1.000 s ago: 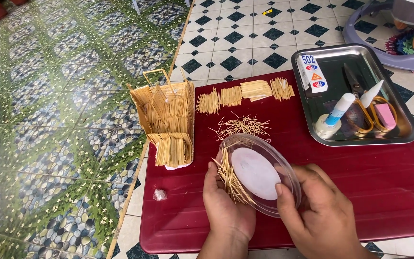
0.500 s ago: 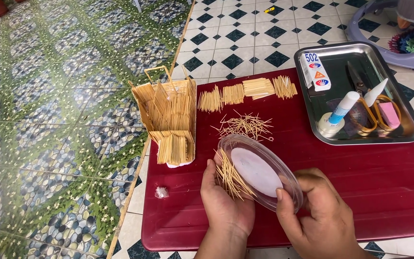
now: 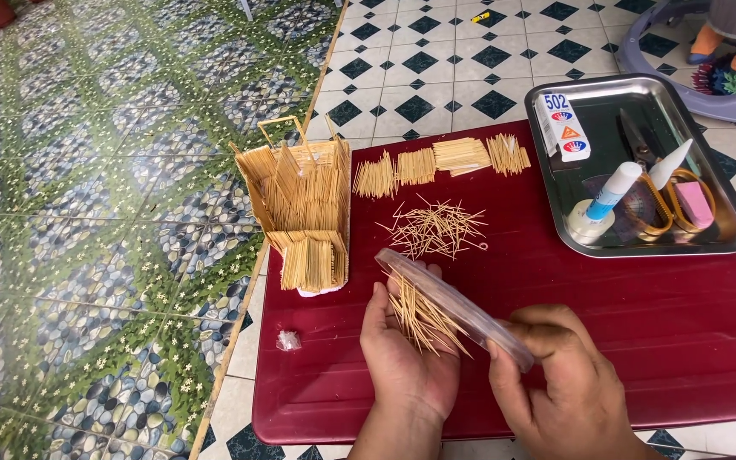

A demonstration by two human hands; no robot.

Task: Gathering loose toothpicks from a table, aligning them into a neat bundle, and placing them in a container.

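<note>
My right hand (image 3: 568, 379) grips a clear round plastic lid (image 3: 453, 305) and holds it tilted on edge. Thin wooden sticks (image 3: 419, 315) spill from it into my cupped left hand (image 3: 402, 353), which lies palm up under the lid. Both hands hover over the near part of a dark red board (image 3: 641, 315). Just beyond them a loose heap of short sticks (image 3: 436, 228) lies on the board. A small house built of wooden sticks (image 3: 300, 204) stands at the board's left edge.
Several neat bundles of cut sticks (image 3: 440, 160) lie in a row at the board's far side. A metal tray (image 3: 709, 145) at the right holds a glue tube, scissors, a small box and tape. A small crumpled wrapper (image 3: 289, 341) lies near the left edge. Tiled floor surrounds the board.
The lid has turned from nearly flat to steeply tilted, and the sticks in it have slid down into my left palm.
</note>
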